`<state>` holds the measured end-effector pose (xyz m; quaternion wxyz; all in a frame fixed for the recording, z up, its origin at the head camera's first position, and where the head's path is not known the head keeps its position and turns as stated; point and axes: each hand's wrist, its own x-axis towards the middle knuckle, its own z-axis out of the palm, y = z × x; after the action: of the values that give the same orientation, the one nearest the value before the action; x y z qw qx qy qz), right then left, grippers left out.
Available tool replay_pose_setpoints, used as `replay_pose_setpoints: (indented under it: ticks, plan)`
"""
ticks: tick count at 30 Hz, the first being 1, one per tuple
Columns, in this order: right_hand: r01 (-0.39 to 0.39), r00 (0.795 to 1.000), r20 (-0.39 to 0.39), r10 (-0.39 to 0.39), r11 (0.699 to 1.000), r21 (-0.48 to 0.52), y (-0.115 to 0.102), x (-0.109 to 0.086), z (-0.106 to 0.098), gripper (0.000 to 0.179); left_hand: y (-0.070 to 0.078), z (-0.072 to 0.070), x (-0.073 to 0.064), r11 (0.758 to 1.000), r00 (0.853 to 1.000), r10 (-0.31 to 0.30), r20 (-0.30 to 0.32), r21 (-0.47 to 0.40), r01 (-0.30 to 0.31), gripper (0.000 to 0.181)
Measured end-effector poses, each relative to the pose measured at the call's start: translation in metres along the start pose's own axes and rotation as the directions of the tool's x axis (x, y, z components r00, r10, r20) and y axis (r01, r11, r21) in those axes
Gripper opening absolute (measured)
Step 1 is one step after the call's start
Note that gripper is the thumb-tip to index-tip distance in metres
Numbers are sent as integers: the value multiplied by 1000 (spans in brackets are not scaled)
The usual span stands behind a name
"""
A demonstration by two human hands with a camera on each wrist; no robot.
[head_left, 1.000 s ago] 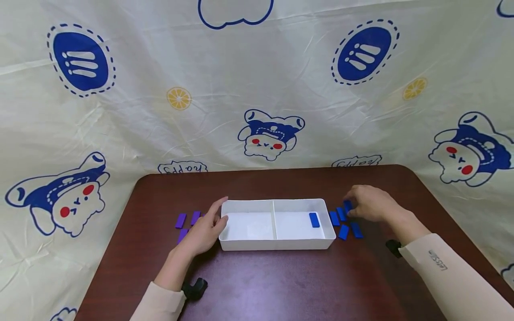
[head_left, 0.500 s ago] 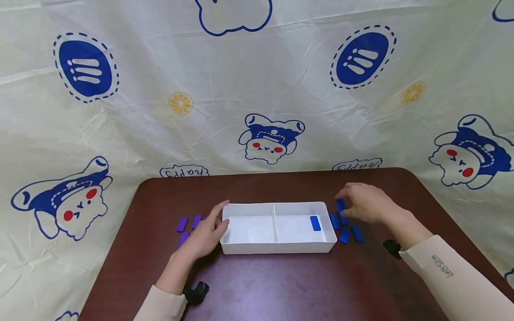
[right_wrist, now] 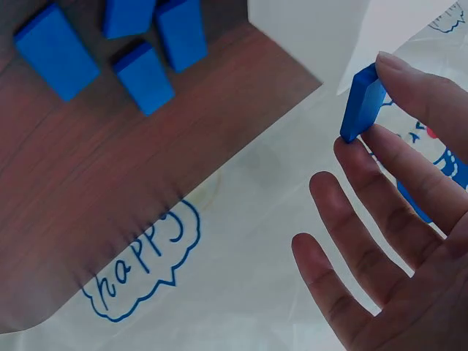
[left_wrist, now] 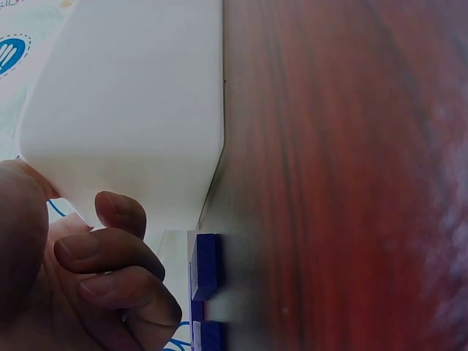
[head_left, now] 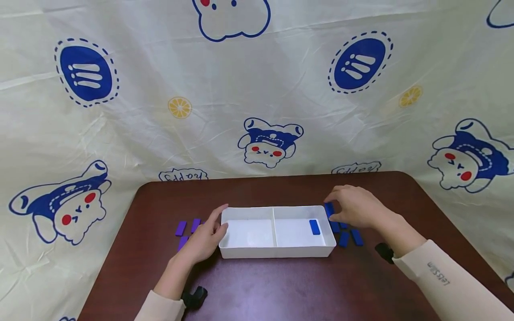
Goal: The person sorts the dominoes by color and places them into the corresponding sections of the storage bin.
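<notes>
My left hand (head_left: 204, 236) holds the left end of a white two-compartment box (head_left: 274, 253), thumb and index finger at its rim. Its other fingers are curled beside the end wall in the left wrist view. A small flat blue block (right_wrist: 363, 102) is pinched between thumb and fingertips of my right hand (head_left: 355, 206), by the box's right end. Another blue block (head_left: 314, 227) lies in the right compartment. Several more blue blocks (head_left: 357, 237) lie on the table right of the box, partly hidden by the hand.
Purple blocks (head_left: 180, 228) lie on the brown table (head_left: 281, 285) left of the box, partly behind the left hand. A divider (head_left: 275, 227) splits the box. A printed white curtain (head_left: 217, 89) hangs behind the table's far edge.
My right hand has moved left with a blue block, from among the other blue blocks to the box's right end. My left hand has stayed at the box.
</notes>
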<state>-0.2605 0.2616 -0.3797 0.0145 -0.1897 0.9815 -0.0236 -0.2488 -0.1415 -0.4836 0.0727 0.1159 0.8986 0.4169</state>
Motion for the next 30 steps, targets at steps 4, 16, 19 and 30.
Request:
replay_pose_setpoints:
  ticks: [4,16,19,30]
  plan:
    - [29,1000,-6,-29,1000,-11,-8,1,1,40,-1,0,0,1000,1000,4,3,0,-4,57]
    - [96,995,-19,-97,995,-32,-25,13,5,40,-1,0,0,999,1000,25,-14,21,-24,56]
    - [96,995,1,-96,995,-15,-28,15,9,39,-1,1,-1,999,999,31,-11,14,-31,56]
    - [111,992,53,-111,994,2,-37,22,20,41,-2,-2,2,1000,1000,30,7,1,-30,57]
